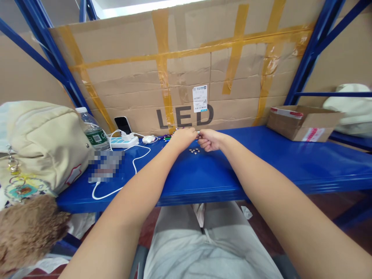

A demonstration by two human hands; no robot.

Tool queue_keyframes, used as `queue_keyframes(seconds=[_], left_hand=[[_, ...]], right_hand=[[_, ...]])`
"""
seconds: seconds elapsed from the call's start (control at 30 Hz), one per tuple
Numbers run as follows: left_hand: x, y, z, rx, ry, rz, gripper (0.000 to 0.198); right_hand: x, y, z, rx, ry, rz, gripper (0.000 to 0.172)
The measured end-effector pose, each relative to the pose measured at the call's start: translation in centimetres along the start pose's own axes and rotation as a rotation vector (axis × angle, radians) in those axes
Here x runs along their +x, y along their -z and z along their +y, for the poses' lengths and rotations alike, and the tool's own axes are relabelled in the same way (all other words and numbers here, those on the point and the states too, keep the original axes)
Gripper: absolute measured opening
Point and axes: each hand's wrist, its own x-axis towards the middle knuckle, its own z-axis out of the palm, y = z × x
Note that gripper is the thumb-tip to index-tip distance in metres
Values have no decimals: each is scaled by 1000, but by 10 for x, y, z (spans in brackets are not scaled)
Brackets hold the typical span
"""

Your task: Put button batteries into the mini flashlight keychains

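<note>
Near the back of the blue tabletop (pixel 200 174), both my hands come together. My left hand (pixel 187 136) is closed, its fingertips turned away from the camera. Right beside it, my right hand (pixel 209 140) is closed too, with fingers curled in. A thin, small piece (pixel 198 134) shows between the two hands, too small to name. Just below them lies a cluster of several small, round, shiny button-like pieces (pixel 194 150) on the tabletop. Several pens or thin coloured sticks (pixel 167 138) lie to the left, partly covered by my left hand and forearm.
A large taped cardboard sheet (pixel 130 85) stands behind the table. On the left are a cream bag (pixel 49 143), a water bottle (pixel 94 133), a white power strip (pixel 124 142), a white cable (pixel 135 164) and a blurred-out flat object (pixel 106 166). An open cardboard box (pixel 302 122) sits at right.
</note>
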Motion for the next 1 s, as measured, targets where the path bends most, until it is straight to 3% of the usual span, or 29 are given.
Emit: queue_keyframes(seconds=[0.23, 0.4, 0.57, 0.7, 0.77, 0.9, 1.0], left_hand=[[4, -7, -1, -178, 107, 11, 27], [2, -19, -19, -646, 36, -45, 33], [-13, -20, -37, -1180, 188, -339, 40], [-19, -16, -41, -1544, 313, -486, 43], [-19, -17, -40, -1583, 342, -475, 41], [-15, -24, -37, -1507, 332, -335, 37], [-13, -28, -36, -1438, 313, -321, 37]], right_hand=[[-5, -1, -1, -50, 96, 19, 24], [-7, -10, 5, -302, 242, 151, 25], [-4, -19, 8, -702, 459, 177, 28], [-1, -22, 7, -764, 591, 320, 22], [0, -22, 8, -780, 586, 362, 19], [-1, -17, 8, -833, 513, 360, 21], [-4, -15, 8, -860, 500, 365, 21]])
